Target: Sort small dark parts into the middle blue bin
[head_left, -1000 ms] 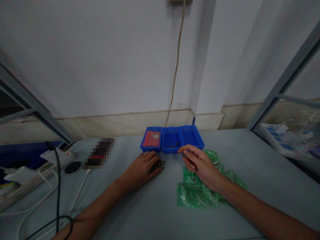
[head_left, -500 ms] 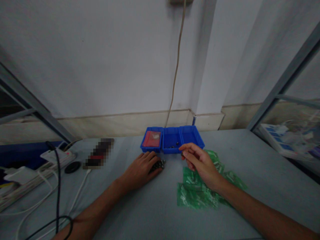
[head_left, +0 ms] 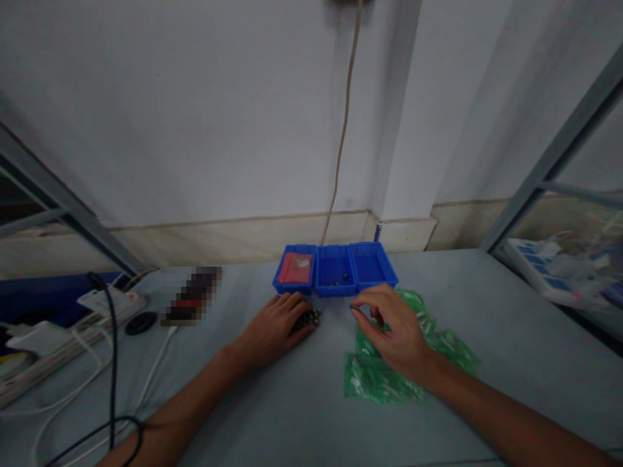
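My left hand [head_left: 275,327] rests on the table, its fingers curled around a cluster of small dark, shiny metal parts [head_left: 309,318]; the palm side is hidden. Between thumb and forefinger, my right hand [head_left: 392,331] pinches a small dark metal part [head_left: 356,307], too small to name exactly. Under and beside that hand lie green-printed clear plastic bags [head_left: 382,383]. Just beyond both hands, the middle blue bin [head_left: 335,291] has a few small metal parts on its floor. In the left blue bin [head_left: 294,288] is a red packet [head_left: 295,267]. The right blue bin [head_left: 372,263] stands alongside.
At the left are a phone-like pixelated object [head_left: 192,298], a round black disc [head_left: 141,323], a power strip [head_left: 53,353] and loose cables [head_left: 113,363]. A white-and-blue box with plastic bags [head_left: 559,272] stands at the far right. The wall [head_left: 233,130] rises behind the bins.
My right hand has drawn slightly back from the middle bin, and its thumb and forefinger now pinch the small part more visibly. My left hand has stayed in place around its parts.
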### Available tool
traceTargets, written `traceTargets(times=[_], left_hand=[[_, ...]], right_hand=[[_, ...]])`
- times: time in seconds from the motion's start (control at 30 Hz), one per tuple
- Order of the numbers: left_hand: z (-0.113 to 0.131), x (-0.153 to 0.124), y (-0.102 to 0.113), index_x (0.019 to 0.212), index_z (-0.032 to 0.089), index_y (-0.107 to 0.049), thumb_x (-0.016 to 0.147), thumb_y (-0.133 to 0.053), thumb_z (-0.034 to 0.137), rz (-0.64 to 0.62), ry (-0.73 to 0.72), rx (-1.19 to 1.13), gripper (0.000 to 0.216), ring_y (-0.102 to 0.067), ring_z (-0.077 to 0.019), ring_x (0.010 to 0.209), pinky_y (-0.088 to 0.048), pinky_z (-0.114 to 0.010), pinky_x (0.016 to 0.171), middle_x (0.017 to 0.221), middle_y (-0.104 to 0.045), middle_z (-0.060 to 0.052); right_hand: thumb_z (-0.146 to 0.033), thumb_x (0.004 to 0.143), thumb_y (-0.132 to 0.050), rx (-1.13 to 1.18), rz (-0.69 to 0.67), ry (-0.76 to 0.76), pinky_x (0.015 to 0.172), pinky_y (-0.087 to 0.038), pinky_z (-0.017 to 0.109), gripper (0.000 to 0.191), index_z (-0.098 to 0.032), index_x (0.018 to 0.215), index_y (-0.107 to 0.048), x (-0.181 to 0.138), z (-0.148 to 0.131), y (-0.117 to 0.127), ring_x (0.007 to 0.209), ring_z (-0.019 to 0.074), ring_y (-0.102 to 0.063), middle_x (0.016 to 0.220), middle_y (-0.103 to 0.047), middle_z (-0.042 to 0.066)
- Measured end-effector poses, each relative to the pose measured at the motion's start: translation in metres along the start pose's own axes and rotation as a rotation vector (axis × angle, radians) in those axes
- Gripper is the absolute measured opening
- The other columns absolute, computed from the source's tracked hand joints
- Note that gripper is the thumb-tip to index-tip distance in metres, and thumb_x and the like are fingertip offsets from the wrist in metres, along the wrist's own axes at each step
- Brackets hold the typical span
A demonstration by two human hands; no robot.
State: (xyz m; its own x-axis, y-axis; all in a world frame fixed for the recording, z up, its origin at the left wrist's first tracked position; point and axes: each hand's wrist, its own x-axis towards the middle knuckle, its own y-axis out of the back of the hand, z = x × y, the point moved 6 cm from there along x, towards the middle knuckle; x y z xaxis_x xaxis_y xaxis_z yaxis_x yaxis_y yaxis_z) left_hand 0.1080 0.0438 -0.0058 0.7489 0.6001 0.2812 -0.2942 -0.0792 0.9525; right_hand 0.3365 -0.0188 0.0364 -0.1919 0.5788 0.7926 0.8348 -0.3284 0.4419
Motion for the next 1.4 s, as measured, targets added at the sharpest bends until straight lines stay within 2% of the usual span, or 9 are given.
traceTargets(times=[0.17, 0.37, 0.53, 0.9, 1.07, 1.13, 1.2, 1.3, 1.4], left_hand=[[0.0, 0.0, 0.0, 0.118, 0.022, -0.063, 0.113, -0.055, 0.043, -0.013, -0.005, -0.003, 0.023, -0.066, -0.0281, 0.106, -0.055, -0.046, 0.095, 0.115, -0.068, -0.008], [-0.001, 0.0, -0.001, 0.118, 0.022, -0.063, 0.112, -0.059, 0.041, -0.019, 0.0, -0.01, 0.02, -0.066, -0.0276, 0.106, -0.055, -0.045, 0.095, 0.116, -0.068, -0.007], [-0.001, 0.0, -0.001, 0.117, 0.022, -0.064, 0.112, -0.059, 0.042, -0.012, 0.001, -0.013, 0.021, -0.066, -0.0277, 0.104, -0.055, -0.045, 0.093, 0.115, -0.069, -0.007], [-0.001, -0.001, -0.002, 0.119, 0.022, -0.064, 0.112, -0.059, 0.042, -0.01, 0.0, -0.009, 0.021, -0.066, -0.0279, 0.106, -0.055, -0.045, 0.096, 0.116, -0.069, -0.007], [0.0, 0.0, 0.0, 0.118, 0.022, -0.064, 0.112, -0.057, 0.043, -0.001, -0.005, -0.012, 0.023, -0.067, -0.0279, 0.104, -0.055, -0.045, 0.094, 0.115, -0.069, -0.008], [0.0, 0.0, 0.0, 0.118, 0.022, -0.065, 0.112, -0.057, 0.042, -0.009, -0.006, -0.013, 0.022, -0.067, -0.0281, 0.106, -0.055, -0.045, 0.095, 0.116, -0.069, -0.008], [-0.001, -0.001, -0.001, 0.119, 0.022, -0.065, 0.112, -0.057, 0.041, -0.015, -0.007, -0.014, 0.021, -0.067, -0.028, 0.107, -0.055, -0.045, 0.096, 0.117, -0.069, -0.008], [-0.001, -0.001, -0.001, 0.12, 0.023, -0.065, 0.112, -0.057, 0.042, -0.004, -0.001, -0.016, 0.022, -0.067, -0.0281, 0.108, -0.056, -0.046, 0.097, 0.118, -0.069, -0.008], [-0.001, -0.001, -0.001, 0.12, 0.023, -0.065, 0.112, -0.057, 0.042, 0.0, -0.003, -0.016, 0.022, -0.067, -0.028, 0.108, -0.056, -0.046, 0.097, 0.117, -0.069, -0.008]], right_hand=[[-0.012, 0.104, -0.065, -0.004, -0.018, 0.027, 0.078, -0.057, 0.037, 0.02, -0.026, 0.117, -0.069, -0.004, 0.0, -0.002, 0.095, 0.0243, -0.071, 0.103, -0.075, 0.006], [-0.02, 0.105, -0.067, -0.009, -0.035, -0.068, 0.077, -0.057, 0.043, 0.015, -0.029, 0.115, -0.071, -0.002, 0.001, -0.003, 0.084, 0.0256, -0.071, 0.099, -0.077, 0.006], [-0.023, 0.104, -0.068, 0.055, -0.022, -0.174, 0.069, -0.053, 0.039, 0.012, -0.029, 0.112, -0.075, -0.002, 0.006, -0.003, 0.076, 0.0236, -0.066, 0.096, -0.076, 0.006], [-0.031, 0.104, -0.072, 0.138, -0.018, -0.359, 0.065, -0.047, 0.033, 0.013, -0.028, 0.116, -0.072, -0.005, 0.017, -0.006, 0.066, 0.0181, -0.057, 0.089, -0.07, 0.001], [-0.035, 0.102, -0.073, 0.244, -0.014, -0.485, 0.066, -0.046, 0.033, 0.016, -0.027, 0.116, -0.072, -0.005, 0.025, -0.009, 0.069, 0.0186, -0.058, 0.091, -0.07, 0.001], [-0.038, 0.103, -0.072, 0.324, -0.014, -0.532, 0.069, -0.048, 0.032, 0.019, -0.027, 0.119, -0.07, -0.004, 0.029, -0.011, 0.075, 0.0193, -0.061, 0.096, -0.072, 0.003], [-0.042, 0.104, -0.069, 0.439, -0.034, -0.599, 0.065, -0.047, 0.03, 0.024, -0.027, 0.124, -0.068, -0.004, 0.033, -0.016, 0.075, 0.0185, -0.061, 0.096, -0.072, 0.003], [-0.053, 0.103, -0.067, 0.632, -0.073, -0.79, 0.048, -0.033, 0.025, 0.034, -0.026, 0.123, -0.066, -0.009, 0.042, -0.027, 0.055, 0.014, -0.048, 0.079, -0.067, -0.001], [-0.058, 0.095, -0.074, 0.775, -0.051, -0.973, 0.043, -0.022, 0.022, 0.039, -0.025, 0.116, -0.07, -0.015, 0.05, -0.033, 0.048, 0.0101, -0.039, 0.072, -0.061, -0.003]])
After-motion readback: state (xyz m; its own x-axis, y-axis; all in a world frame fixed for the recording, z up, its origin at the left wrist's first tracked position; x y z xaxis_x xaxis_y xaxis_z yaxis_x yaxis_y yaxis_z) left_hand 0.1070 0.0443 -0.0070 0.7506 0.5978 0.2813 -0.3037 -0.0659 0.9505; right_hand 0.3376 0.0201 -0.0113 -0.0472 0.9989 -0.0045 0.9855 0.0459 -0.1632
